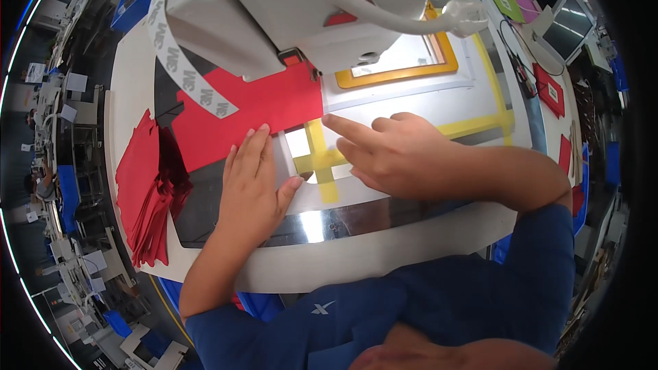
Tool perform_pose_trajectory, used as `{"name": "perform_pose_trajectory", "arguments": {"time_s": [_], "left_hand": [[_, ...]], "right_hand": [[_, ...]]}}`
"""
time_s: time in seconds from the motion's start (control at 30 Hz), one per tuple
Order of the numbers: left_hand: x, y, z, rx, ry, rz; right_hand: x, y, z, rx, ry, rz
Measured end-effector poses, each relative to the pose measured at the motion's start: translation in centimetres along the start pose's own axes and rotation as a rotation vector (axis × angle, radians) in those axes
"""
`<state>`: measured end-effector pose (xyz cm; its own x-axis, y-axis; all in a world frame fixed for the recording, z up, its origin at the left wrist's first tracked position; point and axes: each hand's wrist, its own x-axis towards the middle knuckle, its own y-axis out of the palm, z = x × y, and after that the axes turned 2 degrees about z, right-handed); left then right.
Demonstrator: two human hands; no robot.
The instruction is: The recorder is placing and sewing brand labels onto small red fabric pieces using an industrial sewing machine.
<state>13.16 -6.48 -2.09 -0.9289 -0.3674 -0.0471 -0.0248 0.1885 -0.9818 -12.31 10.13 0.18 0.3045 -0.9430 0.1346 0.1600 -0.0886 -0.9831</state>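
Note:
A flat red sheet of fabric or felt (240, 120) lies under the head of a large sewing machine (253, 17). My left hand (250, 188) rests with fingers stretched out, its fingertips on the near edge of the sheet. My right hand (394, 154) reaches its index fingertip to the sheet's right corner; the other fingers are curled and nothing shows in them. Beneath both hands is a white work plate (411, 113) marked with yellow tape (329, 159). An orange-yellow frame (397, 75) with a clear middle lies beyond my right hand.
A stack of red pieces (140, 195) hangs over the table's left side. From the machine droops a white printed strip (179, 68); a white cable (384, 14) curves across its front. A dark-screened monitor (572, 24) and a red item (548, 92) stand at right.

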Motion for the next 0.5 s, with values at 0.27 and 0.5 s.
{"name": "perform_pose_trajectory", "arguments": {"time_s": [0.27, 0.5], "left_hand": [[-0.4, 0.7, 0.4, 0.019, -0.013, 0.022], [0.1, 0.7, 0.9, 0.141, -0.003, -0.007]], "right_hand": [[1.9, 2.1, -0.3, 0.015, 0.005, 0.057], [0.4, 1.3, -0.7, -0.080, 0.084, 0.076]]}}
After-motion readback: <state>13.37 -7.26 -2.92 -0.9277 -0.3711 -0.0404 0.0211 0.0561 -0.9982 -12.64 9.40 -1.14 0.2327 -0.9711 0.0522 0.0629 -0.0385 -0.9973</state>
